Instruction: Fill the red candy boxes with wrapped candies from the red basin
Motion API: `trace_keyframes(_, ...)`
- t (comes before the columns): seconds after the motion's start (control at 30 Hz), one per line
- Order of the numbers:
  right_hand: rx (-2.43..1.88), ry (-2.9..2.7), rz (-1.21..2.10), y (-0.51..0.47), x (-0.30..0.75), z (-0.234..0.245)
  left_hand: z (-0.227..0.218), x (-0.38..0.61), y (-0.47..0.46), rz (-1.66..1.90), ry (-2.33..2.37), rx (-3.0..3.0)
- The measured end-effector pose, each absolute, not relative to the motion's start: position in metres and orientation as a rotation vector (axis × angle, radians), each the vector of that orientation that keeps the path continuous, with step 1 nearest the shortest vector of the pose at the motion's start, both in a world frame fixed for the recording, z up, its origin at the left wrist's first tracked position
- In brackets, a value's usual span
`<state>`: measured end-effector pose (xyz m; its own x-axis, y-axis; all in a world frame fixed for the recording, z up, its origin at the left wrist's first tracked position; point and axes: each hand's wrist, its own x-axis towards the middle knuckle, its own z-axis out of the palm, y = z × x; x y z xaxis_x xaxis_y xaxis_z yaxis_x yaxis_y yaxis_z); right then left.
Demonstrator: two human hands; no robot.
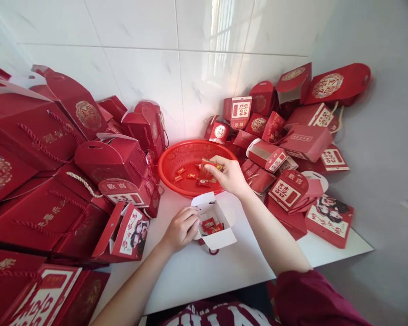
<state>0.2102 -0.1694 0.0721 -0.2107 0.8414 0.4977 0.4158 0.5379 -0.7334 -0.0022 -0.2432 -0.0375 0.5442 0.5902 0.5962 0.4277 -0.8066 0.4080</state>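
The right hand (229, 174) is pinching well forward while the left hand (182, 227) is gripping closer to the chest

The right forearm (268, 231) is slanting forward and inward, its wrist lying nearly straight, with the thumb (211, 170) and index finger (219, 159) pressing toward each other. The left forearm (141, 280) is angling up toward the middle, the left fingers (189, 213) curling inward and the back of that hand facing upward. Both forearms are converging, the two hands resting apart

The right hand (229, 175) holds a packet (207, 169) over a red basket (172, 158), the left hand (182, 228) an open box (224, 239).
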Motion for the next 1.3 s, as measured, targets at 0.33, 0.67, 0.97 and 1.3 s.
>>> trace_keyframes(0.33,-0.663,-1.179,1.196,-0.198,0.204,0.080,0.018,0.009,-0.251,1.572,1.125,2.318)
trace_keyframes(0.67,-0.646,-1.154,1.141,-0.207,0.196,0.085,0.076,0.027,-0.226,1.199,0.986,1.767)
trace_keyframes(0.97,-0.656,-1.161,1.200,-0.208,0.188,0.081,0.076,0.030,-0.229,1.154,0.917,1.647)
trace_keyframes(1.3,-0.753,-1.323,1.220,-0.204,0.188,0.084,0.082,0.027,-0.225,1.233,0.812,1.557)
